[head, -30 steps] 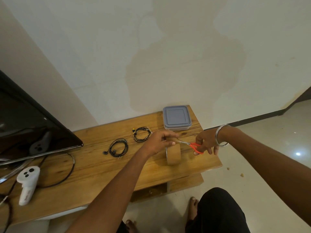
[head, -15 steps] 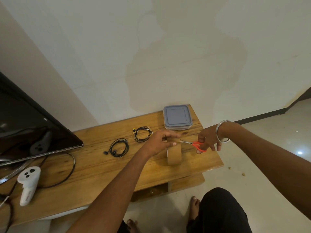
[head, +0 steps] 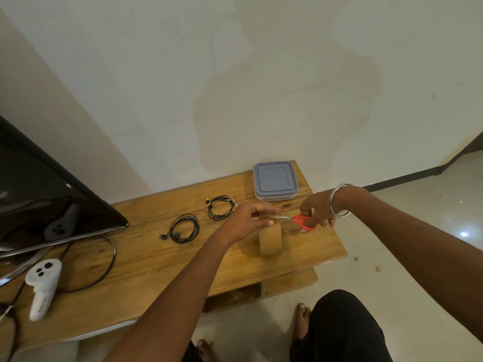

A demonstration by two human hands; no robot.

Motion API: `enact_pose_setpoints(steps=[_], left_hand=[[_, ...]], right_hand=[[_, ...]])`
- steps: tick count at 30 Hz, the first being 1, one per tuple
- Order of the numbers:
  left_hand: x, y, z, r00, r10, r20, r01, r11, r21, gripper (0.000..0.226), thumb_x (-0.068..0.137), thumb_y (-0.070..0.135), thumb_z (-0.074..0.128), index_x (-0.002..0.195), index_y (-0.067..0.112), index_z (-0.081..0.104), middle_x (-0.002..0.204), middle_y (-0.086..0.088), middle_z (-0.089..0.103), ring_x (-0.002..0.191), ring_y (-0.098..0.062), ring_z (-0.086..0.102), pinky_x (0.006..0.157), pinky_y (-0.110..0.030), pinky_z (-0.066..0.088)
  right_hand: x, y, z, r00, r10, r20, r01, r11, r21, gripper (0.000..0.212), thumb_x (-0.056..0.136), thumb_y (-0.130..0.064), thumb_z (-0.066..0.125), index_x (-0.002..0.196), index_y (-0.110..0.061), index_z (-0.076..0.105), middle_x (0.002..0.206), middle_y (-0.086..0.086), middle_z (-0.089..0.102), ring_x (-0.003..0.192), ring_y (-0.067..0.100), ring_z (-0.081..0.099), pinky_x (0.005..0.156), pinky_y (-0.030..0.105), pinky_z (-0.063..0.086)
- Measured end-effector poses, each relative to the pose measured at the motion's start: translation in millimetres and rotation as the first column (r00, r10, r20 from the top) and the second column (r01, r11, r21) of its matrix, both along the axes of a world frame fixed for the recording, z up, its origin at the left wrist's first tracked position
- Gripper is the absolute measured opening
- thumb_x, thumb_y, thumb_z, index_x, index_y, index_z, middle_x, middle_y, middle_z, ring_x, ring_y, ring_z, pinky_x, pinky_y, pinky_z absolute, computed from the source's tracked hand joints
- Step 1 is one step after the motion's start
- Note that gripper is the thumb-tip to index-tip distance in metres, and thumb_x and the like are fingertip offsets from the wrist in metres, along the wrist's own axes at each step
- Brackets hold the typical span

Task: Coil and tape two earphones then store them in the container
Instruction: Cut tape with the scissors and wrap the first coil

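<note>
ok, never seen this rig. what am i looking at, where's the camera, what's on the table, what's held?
No robot: a person's two bare hands, filmed by a wide-angle camera on their head, looking down. On the wooden table lie two coiled black earphones, a lidded grey container, a brown tape roll standing on edge, and a white controller. The left hand pinches something above the roll, probably the tape end. The right hand holds orange-handled scissors, blades pointed at the left fingers.
</note>
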State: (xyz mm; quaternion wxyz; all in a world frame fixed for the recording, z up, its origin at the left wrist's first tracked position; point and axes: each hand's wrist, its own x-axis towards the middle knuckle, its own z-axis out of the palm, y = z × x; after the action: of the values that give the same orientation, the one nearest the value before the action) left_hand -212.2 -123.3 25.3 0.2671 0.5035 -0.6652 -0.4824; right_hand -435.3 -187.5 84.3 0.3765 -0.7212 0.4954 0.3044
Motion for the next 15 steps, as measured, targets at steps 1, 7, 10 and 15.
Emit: enact_pose_setpoints(steps=[1,7,10,15], left_hand=[[-0.1,0.1,0.2,1.000,0.000,0.001,0.000,1.000,-0.001,0.036,0.084,0.012,0.073,0.117,0.025,0.070,0.121,0.011,0.067,0.116,-0.001,0.057,0.102,-0.025,0.044],[-0.9,0.8,0.6,1.000,0.007,0.005,-0.007,1.000,-0.001,0.036,0.084,0.012,0.073,0.117,0.023,0.070,0.121,0.010,0.067,0.117,-0.001,0.057,0.104,-0.027,0.044],[-0.7,1.2,1.2,1.000,0.007,0.008,-0.007,1.000,0.001,0.036,0.084,0.012,0.073,0.118,0.024,0.070,0.121,0.010,0.067,0.117,-0.001,0.057,0.103,-0.027,0.044],[0.0,1.1,1.4,1.000,0.002,-0.001,-0.002,1.000,-0.005,0.036,0.084,0.011,0.073,0.117,0.022,0.070,0.121,0.009,0.067,0.117,-0.001,0.057,0.102,-0.025,0.045]], right_hand=[[0.7,0.2,-0.4,1.000,0.006,0.003,-0.006,1.000,-0.008,0.038,0.075,-0.048,0.071,0.092,-0.017,0.058,0.079,0.006,0.060,0.072,0.019,0.059,0.062,0.026,0.055],[4.8,-0.7,-1.1,0.998,0.064,0.001,-0.064,0.996,-0.055,0.039,0.075,-0.054,0.070,0.090,-0.020,0.057,0.075,0.004,0.061,0.067,0.022,0.063,0.061,0.026,0.052],[4.7,-2.2,-1.4,0.996,0.084,0.007,-0.084,0.993,-0.077,0.040,0.077,-0.053,0.067,0.093,-0.018,0.058,0.074,0.002,0.061,0.065,0.019,0.062,0.059,0.024,0.051],[4.1,-3.2,-3.4,0.996,0.084,0.037,-0.081,0.992,-0.098,0.037,0.078,-0.051,0.067,0.091,-0.018,0.057,0.079,0.005,0.062,0.068,0.020,0.061,0.059,0.025,0.051]])
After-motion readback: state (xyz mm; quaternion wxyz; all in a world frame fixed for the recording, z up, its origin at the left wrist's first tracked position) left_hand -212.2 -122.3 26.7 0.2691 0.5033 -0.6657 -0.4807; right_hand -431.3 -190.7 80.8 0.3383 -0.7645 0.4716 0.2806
